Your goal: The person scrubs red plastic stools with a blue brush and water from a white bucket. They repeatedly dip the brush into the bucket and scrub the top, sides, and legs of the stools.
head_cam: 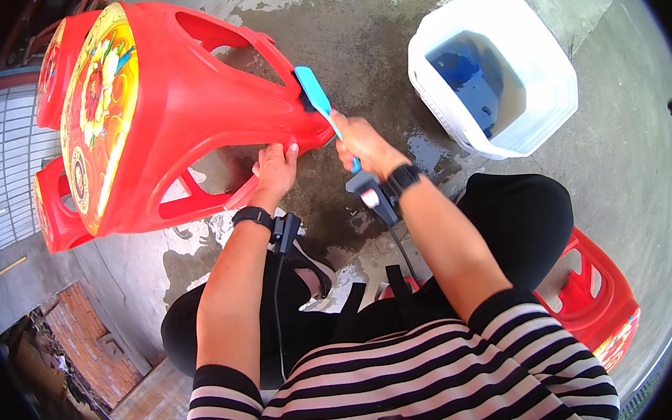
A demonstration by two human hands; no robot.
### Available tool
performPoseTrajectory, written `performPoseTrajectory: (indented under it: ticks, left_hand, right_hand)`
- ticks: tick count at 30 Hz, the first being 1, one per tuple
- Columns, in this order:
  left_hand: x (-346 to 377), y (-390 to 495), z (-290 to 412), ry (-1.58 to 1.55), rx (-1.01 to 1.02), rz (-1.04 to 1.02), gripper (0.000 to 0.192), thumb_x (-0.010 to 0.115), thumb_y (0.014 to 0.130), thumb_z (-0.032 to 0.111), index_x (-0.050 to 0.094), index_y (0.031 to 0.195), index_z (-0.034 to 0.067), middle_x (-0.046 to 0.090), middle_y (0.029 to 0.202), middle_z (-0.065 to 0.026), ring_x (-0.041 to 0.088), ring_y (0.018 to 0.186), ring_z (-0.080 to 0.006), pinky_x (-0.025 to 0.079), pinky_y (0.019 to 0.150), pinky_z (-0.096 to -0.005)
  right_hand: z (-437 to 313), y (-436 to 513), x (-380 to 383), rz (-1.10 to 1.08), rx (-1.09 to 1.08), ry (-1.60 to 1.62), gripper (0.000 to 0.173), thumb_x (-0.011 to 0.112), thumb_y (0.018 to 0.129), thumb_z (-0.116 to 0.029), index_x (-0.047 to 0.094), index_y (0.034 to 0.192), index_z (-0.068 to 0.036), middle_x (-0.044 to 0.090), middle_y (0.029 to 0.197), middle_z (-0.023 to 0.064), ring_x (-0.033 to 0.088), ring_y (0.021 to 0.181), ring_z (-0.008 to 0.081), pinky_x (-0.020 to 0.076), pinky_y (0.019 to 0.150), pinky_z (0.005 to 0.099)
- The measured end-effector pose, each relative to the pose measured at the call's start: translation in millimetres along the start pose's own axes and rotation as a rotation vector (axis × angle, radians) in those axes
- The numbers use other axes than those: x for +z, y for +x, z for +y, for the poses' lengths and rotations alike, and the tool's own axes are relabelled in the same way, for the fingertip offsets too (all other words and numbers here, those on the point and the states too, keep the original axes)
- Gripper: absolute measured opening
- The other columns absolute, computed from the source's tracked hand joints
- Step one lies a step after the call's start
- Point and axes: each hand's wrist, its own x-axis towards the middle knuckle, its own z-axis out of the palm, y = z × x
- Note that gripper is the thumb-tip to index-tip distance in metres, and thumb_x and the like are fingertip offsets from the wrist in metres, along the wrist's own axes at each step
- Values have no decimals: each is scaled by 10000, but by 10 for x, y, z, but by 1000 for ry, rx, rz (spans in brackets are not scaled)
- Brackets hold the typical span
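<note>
A red plastic stool with a flower-patterned seat is tipped on its side before me, its seat facing left and its legs pointing right. My left hand grips the edge of its near leg. In my right hand is the handle of a light blue brush. The brush's dark bristles press on the stool's leg near its foot; the leg partly hides them. Both wrists wear black straps with small cabled devices.
A white plastic bucket holding murky water stands at the right on wet concrete. More red stools stand behind the tipped one, and another red stool is by my right knee. Bricks lie at lower left.
</note>
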Motion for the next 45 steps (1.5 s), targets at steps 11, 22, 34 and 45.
performPoseTrajectory:
  ticks: [11, 22, 34, 45]
  left_hand:
    - [10, -31, -10, -54, 16, 29, 398, 475, 956, 428, 559, 1057, 53, 579, 1204, -153, 469, 1182, -411, 300, 964, -591]
    - [19, 1, -15, -18, 6, 39, 407, 456, 959, 432, 559, 1028, 44, 576, 1190, -178, 485, 1126, -380, 328, 936, -576]
    - [1, 41, -37, -47, 7, 49, 432, 444, 956, 457, 553, 1031, 45, 588, 1154, -183, 482, 1140, -393, 326, 957, -570]
    - [-50, 44, 19, -42, -6, 22, 429, 438, 958, 448, 546, 1072, 49, 584, 1167, -176, 484, 1141, -371, 325, 953, -561]
  right_hand:
    - [-402, 646, 307, 39, -79, -100, 435, 444, 972, -435, 429, 761, -55, 400, 505, 38, 375, 355, 160, 340, 344, 344]
    - [221, 242, 14, 45, -49, 0, 485, 425, 979, -489, 433, 711, -85, 407, 496, 42, 395, 368, 163, 343, 351, 341]
    - [653, 314, -186, 277, -71, -306, 534, 433, 964, -459, 579, 808, 30, 554, 586, 126, 543, 421, 245, 452, 409, 394]
    - [321, 302, -441, 623, -336, -1175, 476, 461, 953, -402, 673, 877, 17, 680, 839, 233, 683, 797, 369, 553, 713, 456]
